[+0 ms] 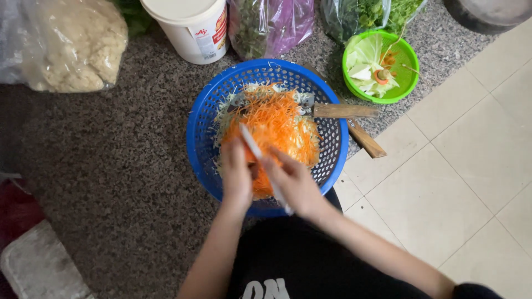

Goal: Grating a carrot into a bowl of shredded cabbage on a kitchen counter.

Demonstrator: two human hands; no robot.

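A blue perforated basket (202, 124) sits on the speckled floor, holding shredded carrot (272, 116) over pale shredded cabbage. Over its near side my left hand (236, 176) grips a whole carrot (260, 182), mostly hidden between my hands. My right hand (295, 181) holds a white peeler-type shredder (252, 145) laid against the carrot. Two knives rest across the basket's right rim, their wooden handles (344, 111) sticking out to the right.
A green bowl (409, 61) of vegetable scraps sits at the back right. Behind the basket stand a white tub (191, 27), bagged greens (271, 22) and a bagged cauliflower (72, 44). Pale tiles (460, 166) run along the right.
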